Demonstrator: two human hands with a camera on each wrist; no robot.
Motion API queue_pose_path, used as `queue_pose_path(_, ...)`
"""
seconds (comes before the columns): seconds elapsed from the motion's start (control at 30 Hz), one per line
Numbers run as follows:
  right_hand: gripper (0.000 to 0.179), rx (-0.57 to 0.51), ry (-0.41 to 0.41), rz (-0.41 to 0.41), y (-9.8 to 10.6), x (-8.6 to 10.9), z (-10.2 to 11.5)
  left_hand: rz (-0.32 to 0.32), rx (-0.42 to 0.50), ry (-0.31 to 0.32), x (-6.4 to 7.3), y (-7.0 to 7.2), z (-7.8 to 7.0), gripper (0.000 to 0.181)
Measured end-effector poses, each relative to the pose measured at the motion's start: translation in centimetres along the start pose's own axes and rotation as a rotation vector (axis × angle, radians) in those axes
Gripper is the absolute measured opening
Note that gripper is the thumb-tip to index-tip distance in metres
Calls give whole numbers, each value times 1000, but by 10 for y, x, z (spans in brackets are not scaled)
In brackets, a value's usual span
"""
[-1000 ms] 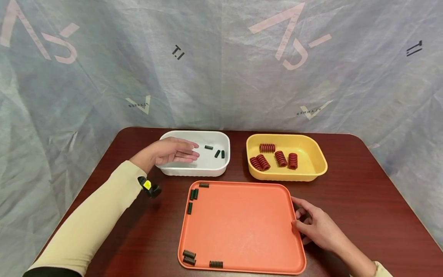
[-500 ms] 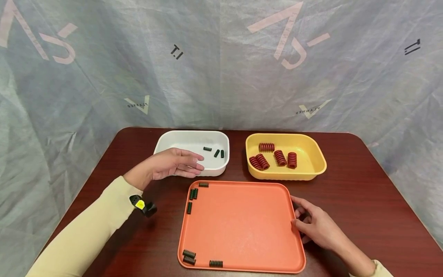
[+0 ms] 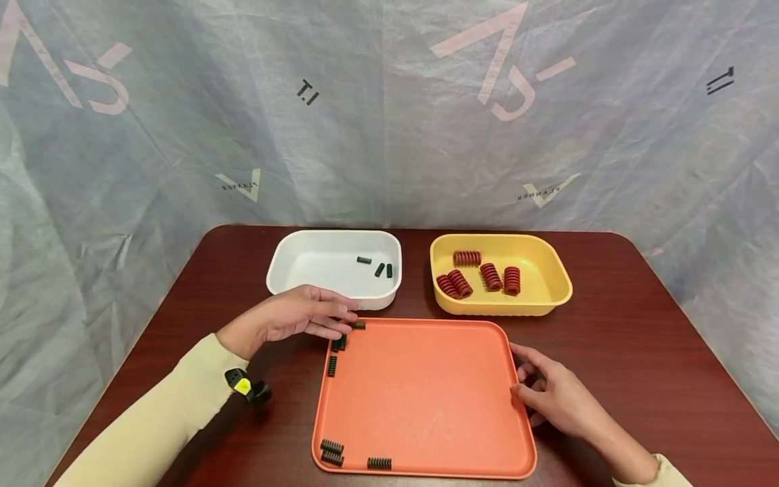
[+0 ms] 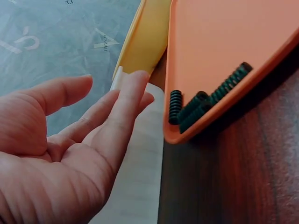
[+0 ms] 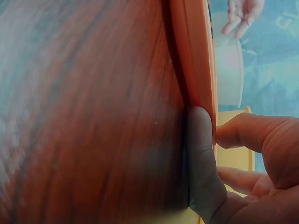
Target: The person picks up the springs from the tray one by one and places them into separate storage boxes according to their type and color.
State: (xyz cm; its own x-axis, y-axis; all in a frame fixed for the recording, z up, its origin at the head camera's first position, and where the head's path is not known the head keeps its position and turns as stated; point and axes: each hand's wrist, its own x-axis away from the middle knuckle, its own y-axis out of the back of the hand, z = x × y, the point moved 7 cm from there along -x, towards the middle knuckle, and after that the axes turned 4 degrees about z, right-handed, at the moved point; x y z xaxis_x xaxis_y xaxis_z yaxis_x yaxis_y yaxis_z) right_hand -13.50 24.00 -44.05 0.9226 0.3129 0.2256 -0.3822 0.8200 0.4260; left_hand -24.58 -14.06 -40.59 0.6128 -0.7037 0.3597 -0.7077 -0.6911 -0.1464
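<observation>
My left hand [image 3: 298, 314] hovers at the far left corner of the orange tray [image 3: 420, 399], fingers extended and nothing held. Its fingertips overlap the corner in the head view. Dark coil springs [image 4: 175, 106] lie along the rim there, just beyond the fingers in the left wrist view. More dark springs [image 3: 380, 463] sit at the tray's near left corner and front edge. My right hand [image 3: 560, 399] pinches the tray's right rim. In the right wrist view its thumb [image 5: 238, 133] and a finger [image 5: 201, 154] press either side of that rim.
Behind the tray stands a white bin [image 3: 307, 264] with 3 small dark springs [image 3: 364, 260]. To its right, a yellow bin [image 3: 541, 270] contains several thick red springs [image 3: 467, 258]. A grey printed sheet [image 3: 389, 122] hangs behind the brown table [image 3: 633, 311].
My left hand has come back from over the white bin, toward me, to the tray's far left corner. My right hand stays on the tray rim. The springs look unmoved.
</observation>
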Motion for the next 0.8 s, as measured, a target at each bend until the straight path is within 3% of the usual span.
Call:
queue_pose_path(0.4, 67, 6, 5, -1, 1, 0, 2, 30, -10, 5, -4, -4, 10, 49)
queue_pose_path(0.8, 67, 4, -3, -5, 1, 1, 1, -34, -81, -6, -9, -6, 20, 49)
